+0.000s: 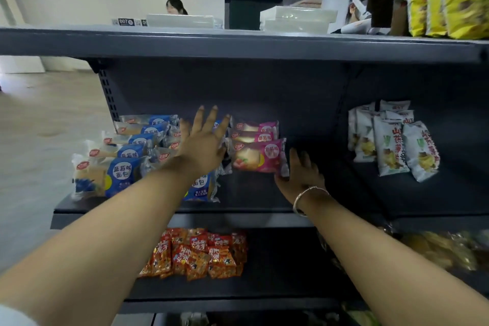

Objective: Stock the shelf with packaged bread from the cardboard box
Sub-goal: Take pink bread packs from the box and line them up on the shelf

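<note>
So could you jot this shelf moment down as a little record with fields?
left hand: fingers spread, over the gap between the blue bread packs and the pink bread packs
right hand: at the right end of the front pink pack, touching it
middle shelf: also holds white snack bags
lower shelf: orange snack packs
cardboard box: not in view
</note>
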A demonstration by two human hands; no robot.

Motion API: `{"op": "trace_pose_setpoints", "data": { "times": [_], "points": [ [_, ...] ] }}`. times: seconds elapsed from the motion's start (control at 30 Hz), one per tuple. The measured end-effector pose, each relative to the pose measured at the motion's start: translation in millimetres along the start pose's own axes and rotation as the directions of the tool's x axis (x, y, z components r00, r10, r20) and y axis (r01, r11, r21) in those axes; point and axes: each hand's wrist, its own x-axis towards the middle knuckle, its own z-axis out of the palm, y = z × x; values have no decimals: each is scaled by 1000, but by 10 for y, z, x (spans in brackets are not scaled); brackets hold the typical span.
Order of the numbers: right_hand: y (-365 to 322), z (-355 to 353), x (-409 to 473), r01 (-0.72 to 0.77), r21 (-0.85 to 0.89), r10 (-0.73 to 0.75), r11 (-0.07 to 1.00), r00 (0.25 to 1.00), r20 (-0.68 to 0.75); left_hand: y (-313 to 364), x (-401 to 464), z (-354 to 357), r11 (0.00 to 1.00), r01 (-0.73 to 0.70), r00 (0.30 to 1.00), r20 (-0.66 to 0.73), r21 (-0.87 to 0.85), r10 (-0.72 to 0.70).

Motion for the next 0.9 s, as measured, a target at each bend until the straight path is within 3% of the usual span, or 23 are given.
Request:
{"op": "trace_pose_setpoints", "data": {
  "times": [0.13,0.27,0.33,0.67,0.8,0.9],
  "points": [
    [-199,46,-451,16,-1,-16,1000,1000,12,-99,-491,-5,990,-90,995,-40,-113,86],
    [-331,276,-1028,135,-62,-142,989,982,-127,-223,-1119,129,974,-180,982,-85,-138,170],
    [-337,469,-1332,190,-78,-198,979,973,-121,-328,-1435,290,958,-241,968,-113,-153,225],
    [-331,1421,-2195,319,-89,-304,944,940,153,-681,-2450,1232,964,-237,971,-66,-124,230],
    [-215,1826,-2319,414,-57,-389,909,888,246,-759,-2831,1705,972,-229,973,-37,-50,227],
    [-17,2226,-2485,470,-41,-417,882,817,397,-766,-3167,2143,982,-178,983,38,-64,181]
  ]
}}
